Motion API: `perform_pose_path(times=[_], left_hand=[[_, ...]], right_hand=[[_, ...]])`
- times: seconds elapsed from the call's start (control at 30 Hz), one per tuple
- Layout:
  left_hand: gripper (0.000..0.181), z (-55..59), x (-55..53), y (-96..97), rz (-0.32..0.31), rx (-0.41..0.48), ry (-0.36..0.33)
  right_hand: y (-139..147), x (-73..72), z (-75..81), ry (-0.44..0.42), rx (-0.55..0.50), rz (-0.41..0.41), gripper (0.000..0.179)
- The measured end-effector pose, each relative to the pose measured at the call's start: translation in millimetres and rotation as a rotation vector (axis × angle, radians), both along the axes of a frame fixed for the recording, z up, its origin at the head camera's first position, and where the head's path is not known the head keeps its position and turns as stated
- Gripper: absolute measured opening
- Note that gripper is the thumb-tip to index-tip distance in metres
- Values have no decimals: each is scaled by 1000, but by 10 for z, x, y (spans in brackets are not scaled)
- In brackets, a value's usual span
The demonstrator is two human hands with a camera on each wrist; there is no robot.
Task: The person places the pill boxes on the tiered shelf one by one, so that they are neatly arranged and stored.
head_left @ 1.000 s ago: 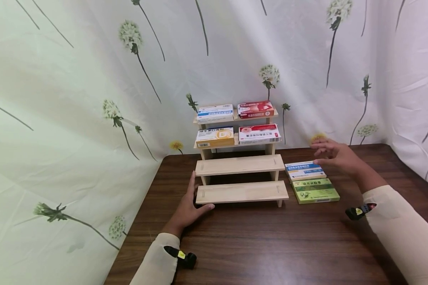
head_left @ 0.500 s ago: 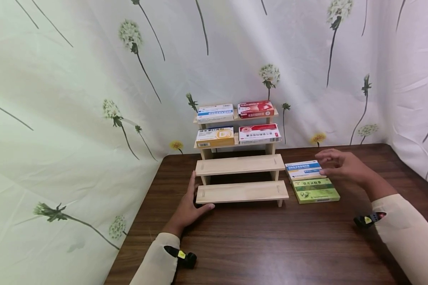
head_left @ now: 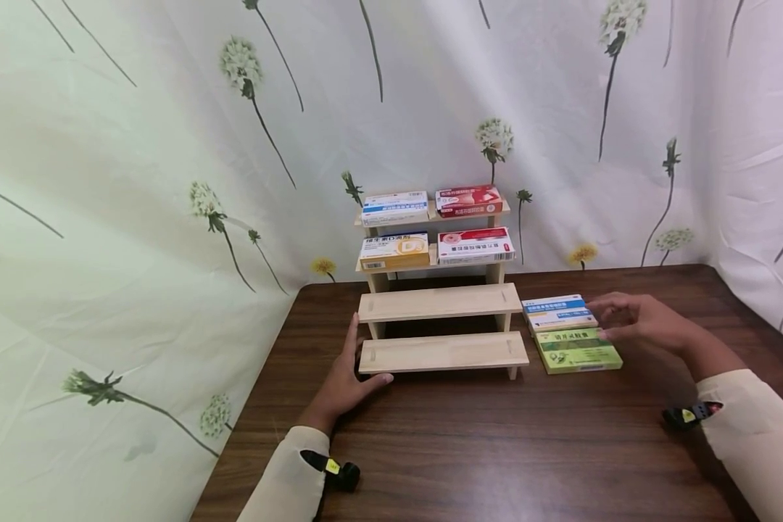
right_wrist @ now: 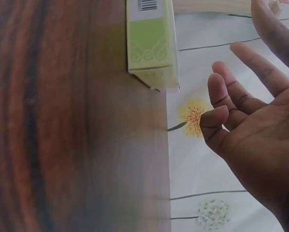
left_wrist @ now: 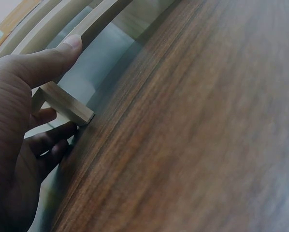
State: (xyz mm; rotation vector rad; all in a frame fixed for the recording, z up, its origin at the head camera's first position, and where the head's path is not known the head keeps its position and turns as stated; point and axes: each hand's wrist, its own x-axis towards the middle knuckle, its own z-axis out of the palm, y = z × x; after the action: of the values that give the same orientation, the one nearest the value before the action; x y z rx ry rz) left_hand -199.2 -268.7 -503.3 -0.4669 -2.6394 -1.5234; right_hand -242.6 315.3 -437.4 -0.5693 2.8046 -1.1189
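My left hand (head_left: 341, 386) holds the left end of a stepped wooden rack (head_left: 444, 351). Its thumb lies against the lowest step's front edge, and in the left wrist view the other fingers bend round beside the rack's leg (left_wrist: 67, 102). On the right, my right hand (head_left: 655, 330) hovers with relaxed fingers at the right ends of two flat medicine boxes. One is a blue and white medicine box (head_left: 557, 312); the green medicine box (head_left: 577, 351) lies in front of it. Nothing is between the right hand's fingers in the right wrist view.
The rack's upper two steps carry a white and blue box (head_left: 394, 209), a red box (head_left: 468, 201), a yellow and white box (head_left: 394, 251) and a red and white box (head_left: 475, 245). A dandelion-print cloth (head_left: 431, 94) hangs behind the dark wood table (head_left: 470, 442).
My right hand has moved right and toward me, from above the blue and white medicine box to the right ends of both boxes. The left hand and rack stay put.
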Motion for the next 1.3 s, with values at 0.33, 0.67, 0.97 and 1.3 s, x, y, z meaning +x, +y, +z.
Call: perform_pose_path(times=[0.33,0.67,0.97,1.3], left_hand=[[132,-8,-17,14,-1,-3,-1],[132,-16,-12,7,-2,-2,2],[133,-4,-16,13,-4,-4,-1],[133,-9,-9,8,-13,-7,25]], right_hand=[[103,82,-115,7,9,7,58],[174,93,-195,-17,12,-19,59],[231,122,-268,-15,7,-1,61],[336,109,-385,-18,-27,29,62]])
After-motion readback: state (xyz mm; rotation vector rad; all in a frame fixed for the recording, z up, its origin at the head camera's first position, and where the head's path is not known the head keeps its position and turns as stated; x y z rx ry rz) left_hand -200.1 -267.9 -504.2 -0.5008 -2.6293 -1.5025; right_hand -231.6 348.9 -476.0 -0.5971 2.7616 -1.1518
